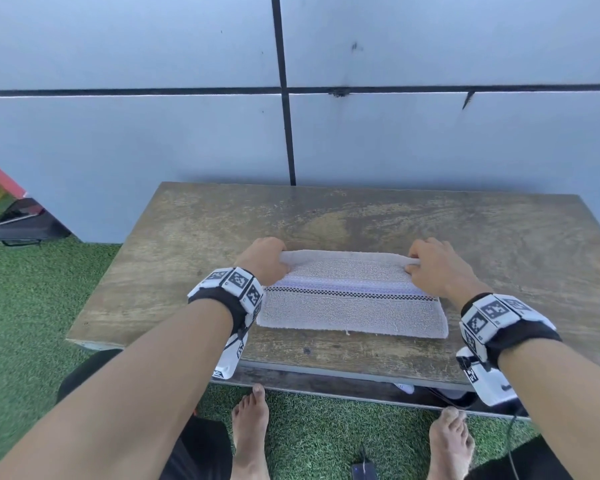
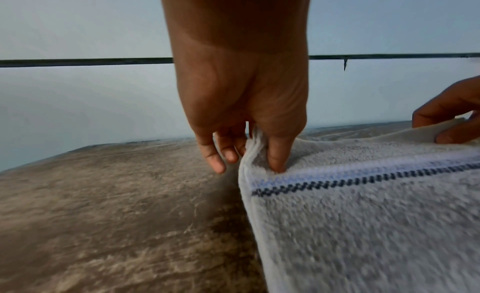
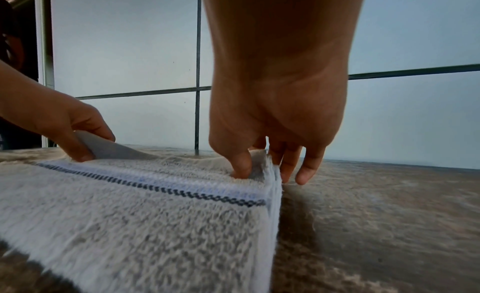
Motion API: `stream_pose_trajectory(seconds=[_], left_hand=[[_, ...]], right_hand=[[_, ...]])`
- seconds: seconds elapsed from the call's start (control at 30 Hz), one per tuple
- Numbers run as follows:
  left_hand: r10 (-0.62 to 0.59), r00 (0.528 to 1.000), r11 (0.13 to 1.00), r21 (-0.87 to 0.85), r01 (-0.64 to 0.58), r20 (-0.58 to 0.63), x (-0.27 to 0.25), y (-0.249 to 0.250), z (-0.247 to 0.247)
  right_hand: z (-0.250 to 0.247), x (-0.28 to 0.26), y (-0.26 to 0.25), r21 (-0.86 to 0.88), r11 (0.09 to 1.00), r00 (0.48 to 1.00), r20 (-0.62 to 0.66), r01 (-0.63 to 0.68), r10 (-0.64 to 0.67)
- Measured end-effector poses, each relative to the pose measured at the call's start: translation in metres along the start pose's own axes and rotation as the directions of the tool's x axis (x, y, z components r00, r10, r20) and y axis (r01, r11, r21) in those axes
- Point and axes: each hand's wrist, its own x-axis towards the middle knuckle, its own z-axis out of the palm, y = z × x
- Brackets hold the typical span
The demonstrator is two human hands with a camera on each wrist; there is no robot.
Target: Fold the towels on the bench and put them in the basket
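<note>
Nearest in the head view: two bare feet (image 1: 250, 434) on green artificial turf (image 1: 32, 306), a dark device with a cable (image 1: 362, 471) lying on the grass between them. Only this view shows feet, turf and the wrist bands (image 1: 234, 285), which carry black-and-white square marker patterns; no readable words on them.

Next out, the weathered wooden bench (image 1: 361, 216). A pale towel (image 1: 354, 313) lies folded on it toward the near edge, long side running left to right, with a light-blue band and a dark checked stripe (image 1: 350, 294) along its length. No brand tag or lettering is visible on the towel.

The left hand (image 1: 265, 259) pinches the far-left corner of the towel; the right hand (image 1: 437, 268) pinches the far-right corner. Both raise the far edge slightly off the layer below.

The left wrist view adds the grip detail: thumb (image 2: 279, 153) pressed on top of the cloth, other fingers (image 2: 215, 155) curled behind the stacked edges. The right wrist view shows the same in mirror, thumb (image 3: 241, 164) on the pile, fingers (image 3: 306, 168) outside the layered edge, tips near the bench.

Farthest: a grey panelled wall (image 1: 118, 133) with dark seams. At far left, a black case (image 1: 21, 223) on the turf, seen in the head view alone.
</note>
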Motion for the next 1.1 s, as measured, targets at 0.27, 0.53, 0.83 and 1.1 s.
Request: stream_pose_trajectory(seconds=[0.27, 0.53, 0.83, 1.1], left_hand=[[0.091, 0.974, 0.986, -0.120, -0.118, -0.208, -0.021, 0.011, -0.039], [0.227, 0.711, 0.897, -0.142, -0.418, -0.665, -0.062, 0.011, -0.049], [0.147, 0.980, 0.982, -0.096, -0.160, -0.130, -0.115, -0.006, 0.045], [0.285, 0.883, 0.943, -0.058, -0.329, -0.372, -0.066, 0.076, 0.076]], right_hand=[[-0.044, -0.021, 0.001, 0.160, 0.980, 0.965, -0.251, 0.122, -0.079], [-0.065, -0.069, 0.017, 0.272, 0.875, 0.728, -0.674, 0.401, -0.124], [0.039, -0.124, 0.051, 0.200, 0.961, 0.957, -0.258, 0.190, -0.135], [0.053, -0.084, -0.040, 0.076, 0.975, 0.942, -0.285, 0.207, -0.178]])
